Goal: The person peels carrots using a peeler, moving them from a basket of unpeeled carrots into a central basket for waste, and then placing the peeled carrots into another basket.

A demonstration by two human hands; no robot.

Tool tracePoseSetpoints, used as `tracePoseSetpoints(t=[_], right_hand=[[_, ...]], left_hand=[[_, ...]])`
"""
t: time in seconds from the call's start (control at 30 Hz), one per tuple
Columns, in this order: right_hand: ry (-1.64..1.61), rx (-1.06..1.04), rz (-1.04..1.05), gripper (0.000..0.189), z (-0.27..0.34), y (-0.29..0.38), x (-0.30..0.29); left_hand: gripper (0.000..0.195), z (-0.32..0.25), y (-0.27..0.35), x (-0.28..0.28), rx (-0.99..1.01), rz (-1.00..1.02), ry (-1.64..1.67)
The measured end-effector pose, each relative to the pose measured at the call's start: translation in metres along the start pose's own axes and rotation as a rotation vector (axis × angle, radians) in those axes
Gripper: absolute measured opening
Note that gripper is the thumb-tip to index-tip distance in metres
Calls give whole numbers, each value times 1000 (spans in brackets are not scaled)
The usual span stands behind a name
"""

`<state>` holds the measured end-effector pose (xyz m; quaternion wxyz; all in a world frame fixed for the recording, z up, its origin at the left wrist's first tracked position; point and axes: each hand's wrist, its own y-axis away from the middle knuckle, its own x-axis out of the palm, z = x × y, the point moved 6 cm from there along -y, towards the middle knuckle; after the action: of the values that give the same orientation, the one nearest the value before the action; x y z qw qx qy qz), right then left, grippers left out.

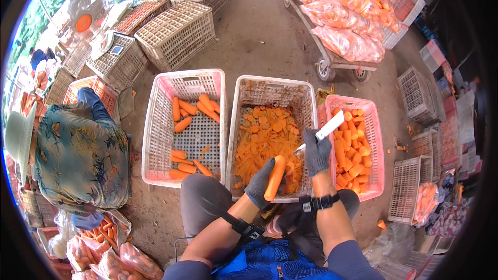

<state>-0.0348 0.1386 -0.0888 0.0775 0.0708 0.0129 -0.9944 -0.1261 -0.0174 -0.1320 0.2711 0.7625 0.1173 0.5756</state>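
My left hand, in a grey knit glove, holds a peeled carrot tilted over the middle crate's near edge. To its right, my right hand, also gloved, grips a tool with a broad white handle; a bit of metal shows at its lower end, the rest is hidden. Below both hands lies a white plastic crate with carrot peelings and cut ends. The white crate on the left holds several whole carrots. On the right, a pink crate is filled with peeled carrots.
A person in a patterned shirt and pale hat sits at the left. Bags of carrots lie at the lower left. A cart loaded with bagged carrots stands beyond. Stacked crates and a fan are at the upper left.
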Motion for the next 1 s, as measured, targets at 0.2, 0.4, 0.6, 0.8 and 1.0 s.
tracePoseSetpoints(t=[0.2, 0.4, 0.6, 0.8, 1.0], right_hand=[[-344, -164, 149, 6, 45, 104, 13], [-48, -85, 191, 24, 18, 66, 26], [144, -64, 20, 31, 14, -16, 5], [-358, -173, 130, 11, 41, 78, 8], [-115, -233, 272, 12, 37, 92, 21]], left_hand=[[40, 2, -20, -20, 145, -92, 69], [41, 1, -10, -2, 133, 141, 87], [46, 4, -4, -7, 22, -17, 41], [44, 2, -11, -11, 50, -45, 19], [39, 8, -5, 5, 24, 132, 226]])
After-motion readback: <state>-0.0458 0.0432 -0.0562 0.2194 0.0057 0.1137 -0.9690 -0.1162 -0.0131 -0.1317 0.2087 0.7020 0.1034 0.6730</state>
